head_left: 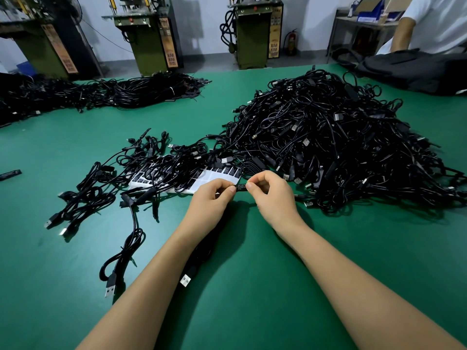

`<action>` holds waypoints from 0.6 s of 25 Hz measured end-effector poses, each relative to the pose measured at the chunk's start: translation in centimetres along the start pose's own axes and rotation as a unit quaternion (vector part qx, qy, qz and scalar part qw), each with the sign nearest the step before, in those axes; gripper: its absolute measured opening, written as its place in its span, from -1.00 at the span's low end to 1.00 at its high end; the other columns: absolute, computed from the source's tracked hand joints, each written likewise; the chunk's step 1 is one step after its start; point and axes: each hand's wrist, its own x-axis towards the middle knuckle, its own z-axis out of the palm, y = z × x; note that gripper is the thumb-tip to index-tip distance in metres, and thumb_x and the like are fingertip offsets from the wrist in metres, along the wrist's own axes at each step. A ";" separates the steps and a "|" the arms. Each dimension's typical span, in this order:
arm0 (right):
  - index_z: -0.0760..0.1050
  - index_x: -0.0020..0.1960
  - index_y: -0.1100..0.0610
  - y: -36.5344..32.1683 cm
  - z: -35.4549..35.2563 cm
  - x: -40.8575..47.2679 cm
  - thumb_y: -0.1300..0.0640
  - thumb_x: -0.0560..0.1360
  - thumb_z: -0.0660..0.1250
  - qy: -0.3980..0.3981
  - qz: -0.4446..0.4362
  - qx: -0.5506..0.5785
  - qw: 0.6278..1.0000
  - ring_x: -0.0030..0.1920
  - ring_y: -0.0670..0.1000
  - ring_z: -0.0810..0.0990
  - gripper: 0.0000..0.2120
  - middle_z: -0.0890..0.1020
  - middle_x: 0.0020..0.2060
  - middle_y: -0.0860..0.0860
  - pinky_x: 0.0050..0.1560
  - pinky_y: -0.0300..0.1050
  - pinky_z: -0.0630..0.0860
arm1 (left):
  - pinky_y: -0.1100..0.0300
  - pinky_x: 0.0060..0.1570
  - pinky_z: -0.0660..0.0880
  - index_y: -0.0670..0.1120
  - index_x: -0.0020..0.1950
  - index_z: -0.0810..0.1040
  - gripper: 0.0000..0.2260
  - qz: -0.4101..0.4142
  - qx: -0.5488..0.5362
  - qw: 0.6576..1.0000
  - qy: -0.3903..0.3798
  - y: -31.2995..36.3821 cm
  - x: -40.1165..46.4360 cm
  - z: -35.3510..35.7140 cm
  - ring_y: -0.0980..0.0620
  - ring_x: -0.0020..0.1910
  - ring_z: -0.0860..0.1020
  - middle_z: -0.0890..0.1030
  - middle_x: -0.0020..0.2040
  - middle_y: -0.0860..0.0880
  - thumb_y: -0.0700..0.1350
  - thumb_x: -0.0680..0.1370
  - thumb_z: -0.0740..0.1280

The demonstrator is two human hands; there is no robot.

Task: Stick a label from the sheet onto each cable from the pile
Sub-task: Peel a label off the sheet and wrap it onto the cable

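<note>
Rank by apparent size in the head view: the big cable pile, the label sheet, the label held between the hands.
1. Big cable pile, largest by far.
2. Label sheet, partly covered by cables, so its full extent is unsure.
3. Label pinched by the left hand and right hand, smallest.

left hand (pixel 214 195) + right hand (pixel 271 190): pinch black label (pixel 241 187) | pile (pixel 341 142) right | sheet (pixel 202 179) behind

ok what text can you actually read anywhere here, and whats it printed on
"LED CONT…" on the black label pinched between the left hand and right hand; the rest is cut off or too small.
Labels on the label sheet: white print, too small to read.
Orange signs on the green machines: blurred, unreadable.
</note>
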 end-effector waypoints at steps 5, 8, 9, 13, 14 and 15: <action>0.48 -0.16 0.04 0.1 0.0 0.0 0.24 0.53 0.32 0.047 -0.012 0.031 0.998 -0.17 -0.07 0.54 -0.86 0.58 -0.19 -0.04 -0.04 -0.22 0.47 | 0.24 -0.36 0.33 -0.02 -0.23 0.55 -0.79 -0.030 0.006 0.999 -0.009 0.0 0.1 0.0 0.16 -0.46 0.39 0.52 -0.37 0.06 -0.14 0.60 0.26; 0.49 -0.15 0.05 -0.1 0.2 -0.3 0.25 0.52 0.33 0.054 -0.051 0.010 0.997 -0.19 -0.17 0.51 -0.87 0.58 -0.17 -0.03 -0.09 -0.39 0.41 | 0.30 -0.49 0.30 -0.07 -0.25 0.53 -0.75 -0.046 0.005 0.999 -0.014 0.2 0.2 0.0 0.18 -0.56 0.34 0.48 -0.44 0.00 -0.19 0.62 0.23; 0.51 -0.14 0.06 -0.1 0.3 -0.3 0.24 0.52 0.35 0.038 -0.050 0.021 0.998 -0.20 -0.15 0.52 -0.89 0.59 -0.20 -0.06 -0.08 -0.35 0.44 | 0.31 -0.52 0.28 -0.08 -0.26 0.53 -0.74 -0.049 0.003 0.999 -0.018 0.3 0.2 0.0 0.17 -0.58 0.32 0.45 -0.47 0.00 -0.20 0.62 0.21; 0.54 -0.16 0.04 -0.1 0.2 0.1 0.21 0.50 0.38 -0.002 -0.023 0.040 0.999 -0.21 -0.10 0.57 -0.90 0.61 -0.27 -0.10 -0.04 -0.16 0.53 | 0.33 -0.56 0.24 -0.10 -0.27 0.53 -0.72 -0.053 -0.021 0.998 -0.027 0.5 0.1 -0.1 0.16 -0.60 0.28 0.40 -0.53 0.03 -0.20 0.62 0.21; 0.54 -0.17 0.03 0.0 0.3 0.1 0.21 0.50 0.38 -0.003 -0.020 0.031 0.999 -0.19 -0.07 0.58 -0.89 0.62 -0.27 -0.09 -0.03 -0.12 0.54 | 0.33 -0.56 0.23 -0.11 -0.27 0.53 -0.73 -0.051 -0.023 0.998 -0.030 0.5 0.1 -0.2 0.16 -0.60 0.28 0.38 -0.54 0.03 -0.20 0.62 0.21; 0.54 -0.17 0.02 0.0 0.3 0.1 0.20 0.50 0.38 -0.002 -0.018 0.024 1.000 -0.17 -0.03 0.59 -0.88 0.62 -0.27 -0.07 -0.01 -0.08 0.54 | 0.33 -0.56 0.22 -0.11 -0.26 0.53 -0.73 -0.050 -0.027 0.998 -0.034 0.5 0.0 -0.2 0.16 -0.59 0.27 0.38 -0.53 0.03 -0.21 0.62 0.21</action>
